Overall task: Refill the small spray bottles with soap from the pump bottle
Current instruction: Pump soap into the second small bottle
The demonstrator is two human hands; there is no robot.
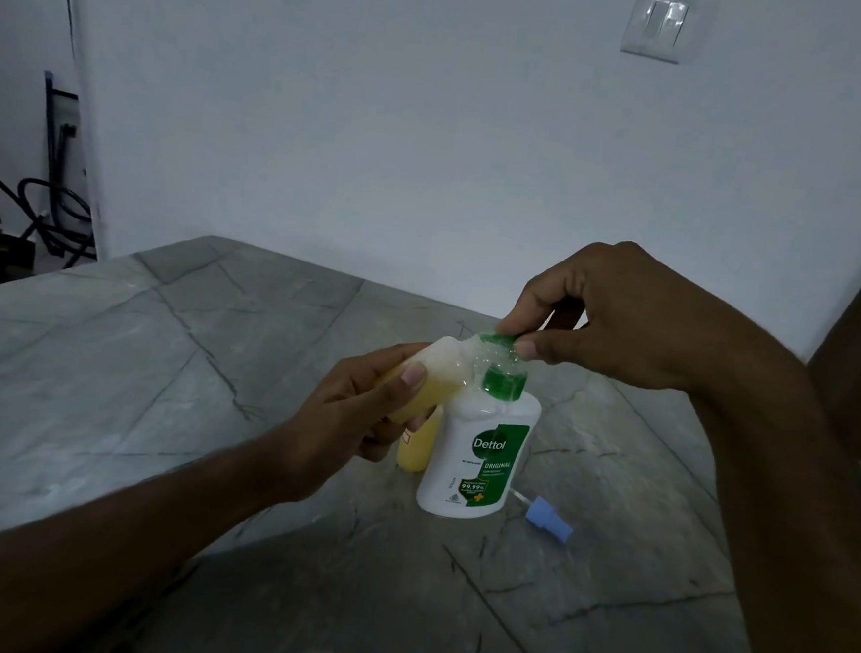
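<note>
A white Dettol pump bottle [477, 453] with a green pump head [499, 343] stands on the grey marble table [156, 382]. My right hand [609, 319] pinches the pump head between thumb and fingers. My left hand [354, 418] holds a small clear spray bottle [431, 383] of yellow soap, tilted, with its open neck up against the pump spout. A second small yellow bottle [418, 446] stands behind the pump bottle, partly hidden by my left hand. A blue spray cap [549, 526] with its thin tube lies on the table to the right of the pump bottle.
A white wall rises behind the table, with a light switch [657, 27] at the upper right. Dark cables [50, 219] hang in the gap at the far left, past the table's edge.
</note>
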